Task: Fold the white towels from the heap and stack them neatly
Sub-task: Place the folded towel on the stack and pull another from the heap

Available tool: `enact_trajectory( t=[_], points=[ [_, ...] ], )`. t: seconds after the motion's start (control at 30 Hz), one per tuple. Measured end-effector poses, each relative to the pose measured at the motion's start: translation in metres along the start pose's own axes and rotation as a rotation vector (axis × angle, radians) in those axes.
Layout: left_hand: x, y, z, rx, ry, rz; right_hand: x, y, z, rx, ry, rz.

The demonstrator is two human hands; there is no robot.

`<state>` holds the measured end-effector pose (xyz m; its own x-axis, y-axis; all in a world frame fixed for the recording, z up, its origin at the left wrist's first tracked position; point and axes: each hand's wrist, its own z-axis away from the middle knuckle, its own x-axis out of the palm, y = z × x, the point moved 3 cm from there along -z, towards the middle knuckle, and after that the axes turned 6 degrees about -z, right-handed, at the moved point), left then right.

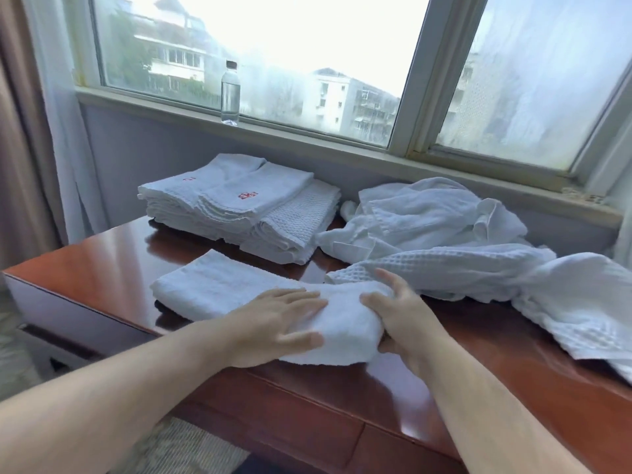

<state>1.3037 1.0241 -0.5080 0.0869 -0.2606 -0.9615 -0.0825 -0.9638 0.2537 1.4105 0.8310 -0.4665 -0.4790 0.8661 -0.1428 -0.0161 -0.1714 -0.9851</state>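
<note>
Folding a white towel at the near edge of the table

Head view: pressing flat, the left hand [273,323] lies palm down on the towel [212,289], fingers straight and spread, pointing right. This towel is a long folded strip lying on the near part of the red-brown wooden table [102,254], running from far left to near right. The right hand [400,319] grips its bulky right end, thumb on top and fingers curled round the fold; the lower fingers seem tucked under the cloth, though the fold hides them. The 2 hands are near each other, with a short stretch of towel between them.

Far left on the table, against the wall, sits the stack [232,200] of folded towels. It is made of 2 adjoining piles: terry towels with small red marks, too blurred to read, and waffle-weave ones just to their right.

To the right of the stack lies the heap [427,213] of unfolded white towels, crumpled along the far right of the table. A loose waffle-weave towel [444,265] trails from it toward the right hand, its near corner just behind the fingers.

A clear bottle [230,94] with a dark cap stands upright on the window sill [307,131], above the stack. A curtain [20,131] hangs at the far left.
</note>
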Motion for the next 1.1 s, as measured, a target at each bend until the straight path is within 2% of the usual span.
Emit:
enact_trajectory(
  t=[0.07,0.13,0.17,0.2,0.27,0.3,0.33,0.4,0.47,0.5,0.53,0.63,0.7,0.8,0.9,1.0,1.1],
  points=[
    [-0.009,0.016,0.012,0.068,0.109,0.015,0.009,-0.026,0.009,-0.037,-0.069,-0.122],
    [-0.012,0.025,0.018,0.021,0.264,0.036,0.019,-0.055,0.017,-0.075,-0.144,-0.169],
    [-0.016,0.028,0.018,-0.029,0.342,0.122,0.024,-0.071,0.019,-0.098,-0.180,-0.179],
    [-0.024,0.029,0.018,-0.072,0.424,0.289,0.028,-0.087,0.021,-0.117,-0.216,-0.190],
    [-0.045,0.025,0.019,-0.086,0.514,0.773,0.028,-0.114,0.021,-0.167,-0.274,-0.236],
    [-0.057,0.024,0.020,-0.064,0.515,0.980,0.023,-0.124,0.020,-0.215,-0.296,-0.275],
    [-0.068,0.021,0.022,-0.054,0.500,1.092,0.017,-0.130,0.017,-0.265,-0.295,-0.315],
    [-0.087,0.020,0.027,-0.048,0.467,1.165,0.005,-0.129,0.010,-0.344,-0.193,-0.317],
    [-0.105,0.018,0.029,-0.049,0.435,1.251,-0.004,-0.114,0.004,-0.375,-0.041,-0.166],
    [-0.114,0.017,0.029,-0.046,0.423,1.299,-0.003,-0.105,0.002,-0.347,-0.044,-0.115],
    [-0.124,0.017,0.029,-0.041,0.410,1.339,0.001,-0.098,0.001,-0.301,-0.126,-0.138],
    [-0.157,0.020,0.029,-0.016,0.374,1.381,0.020,-0.107,0.008,-0.300,-0.452,-0.403],
    [-0.174,0.022,0.028,-0.026,0.361,1.383,0.035,-0.128,0.016,-0.359,-0.529,-0.500],
    [-0.187,0.017,0.024,-0.050,0.399,1.367,0.051,-0.147,0.017,-0.436,-0.444,-0.442],
    [-0.179,0.001,0.022,-0.076,0.394,1.359,0.062,-0.138,0.006,-0.428,-0.359,-0.380],
    [-0.144,-0.024,0.020,-0.218,0.355,1.301,0.075,-0.105,-0.015,-0.356,-0.274,-0.347],
    [-0.100,-0.047,0.016,-0.288,0.343,1.280,0.086,-0.070,-0.037,-0.317,-0.127,-0.208]
  ],
)
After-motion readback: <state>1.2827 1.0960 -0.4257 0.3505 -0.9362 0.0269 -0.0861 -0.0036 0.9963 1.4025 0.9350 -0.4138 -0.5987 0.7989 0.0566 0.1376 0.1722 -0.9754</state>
